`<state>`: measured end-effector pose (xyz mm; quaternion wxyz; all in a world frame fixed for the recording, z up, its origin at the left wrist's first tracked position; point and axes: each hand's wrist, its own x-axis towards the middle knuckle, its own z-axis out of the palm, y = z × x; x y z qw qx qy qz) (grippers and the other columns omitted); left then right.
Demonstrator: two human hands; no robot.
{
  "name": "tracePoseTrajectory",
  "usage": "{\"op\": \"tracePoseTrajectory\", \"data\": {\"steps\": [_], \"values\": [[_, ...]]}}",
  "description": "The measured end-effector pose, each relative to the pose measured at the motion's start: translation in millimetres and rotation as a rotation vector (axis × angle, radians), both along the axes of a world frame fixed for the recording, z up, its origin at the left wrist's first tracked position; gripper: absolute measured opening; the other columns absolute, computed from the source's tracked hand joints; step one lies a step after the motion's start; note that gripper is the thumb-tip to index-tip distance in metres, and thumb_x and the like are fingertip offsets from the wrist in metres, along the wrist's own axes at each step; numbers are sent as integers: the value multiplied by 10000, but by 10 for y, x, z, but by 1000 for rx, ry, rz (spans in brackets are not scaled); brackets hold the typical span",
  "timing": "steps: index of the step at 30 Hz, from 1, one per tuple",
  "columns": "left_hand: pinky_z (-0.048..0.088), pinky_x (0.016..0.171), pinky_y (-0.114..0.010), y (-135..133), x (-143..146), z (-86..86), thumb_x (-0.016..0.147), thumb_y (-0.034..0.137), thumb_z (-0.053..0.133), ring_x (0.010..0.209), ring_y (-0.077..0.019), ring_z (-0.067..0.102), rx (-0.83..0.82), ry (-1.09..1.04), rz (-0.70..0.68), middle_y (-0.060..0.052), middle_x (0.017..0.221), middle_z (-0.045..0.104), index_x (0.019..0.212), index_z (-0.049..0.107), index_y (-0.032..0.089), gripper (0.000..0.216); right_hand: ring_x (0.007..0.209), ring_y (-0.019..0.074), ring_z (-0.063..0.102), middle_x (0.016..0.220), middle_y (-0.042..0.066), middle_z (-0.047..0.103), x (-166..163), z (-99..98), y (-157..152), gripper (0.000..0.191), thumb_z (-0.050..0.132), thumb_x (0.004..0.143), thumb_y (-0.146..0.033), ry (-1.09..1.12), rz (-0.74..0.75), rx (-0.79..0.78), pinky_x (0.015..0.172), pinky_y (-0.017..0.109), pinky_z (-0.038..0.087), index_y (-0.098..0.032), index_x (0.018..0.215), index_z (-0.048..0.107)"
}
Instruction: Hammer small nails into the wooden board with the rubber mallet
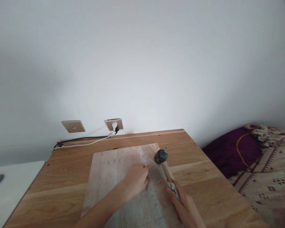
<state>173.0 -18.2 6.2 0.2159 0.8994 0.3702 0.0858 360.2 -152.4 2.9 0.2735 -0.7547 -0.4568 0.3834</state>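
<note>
Over the right part of a pale wooden board (104, 177), a dark-headed mallet (161, 156) slants with its head pointing away from the person and its handle toward them. The right hand (184, 202) has its grip clamped around the lower handle, at a pale, patterned wrapping (173, 189); whether the head touches the board or is raised, I cannot tell. Just left of the mallet, the left hand (137, 179) is over the middle of the board, its grip drawn together with the fingers curled in; whether it pinches anything is hidden. Small dark marks (119, 160) run across the board near its far edge. Beneath lies a wood-grained surface (201, 180), set against a white wall (156, 69). At its far left, a white cable (87, 144) leads to a wall socket (118, 124), with a blank plate (73, 126) beside it. To the right are a purple cushion (228, 152) and a patterned cloth (270, 190).
</note>
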Motion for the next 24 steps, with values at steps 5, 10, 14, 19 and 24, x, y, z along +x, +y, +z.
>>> {"op": "tracePoseTrajectory", "data": {"steps": [5,10,14,19,24], "values": [[525,723,-362,91,93,38,820,127,637,747,-272,716,-59,-46,114,-88,762,731,760,688,189,100,444,231,595,489,-39,533,55,-138,-44,774,345,947,-748,-35,-3,49,479,292,467,-162,1380,606],[534,770,-291,464,84,-19,811,36,599,799,-199,720,-155,-477,222,-37,857,759,910,697,198,213,538,262,682,487,-19,569,79,-163,-67,729,373,951,-748,-96,-15,115,553,307,533,-202,1322,682],[531,811,-287,634,42,-144,810,2,589,846,-192,712,-111,-516,181,-37,911,761,921,707,199,255,801,282,772,769,57,764,74,-118,-54,675,429,942,-723,-73,-20,138,695,299,583,-209,1286,699],[510,817,-299,638,11,-259,851,20,594,872,-209,687,-4,-446,177,-60,918,734,905,722,189,219,853,310,780,807,81,790,83,-169,-64,668,488,922,-703,-57,-57,147,682,306,588,-195,1302,696],[499,833,-303,622,-4,-288,849,-3,595,880,-203,669,-4,-456,167,-46,901,714,900,723,192,239,1093,308,750,1087,123,803,124,-205,-54,704,454,941,-714,-23,-7,98,881,304,571,-168,1338,653]]}}
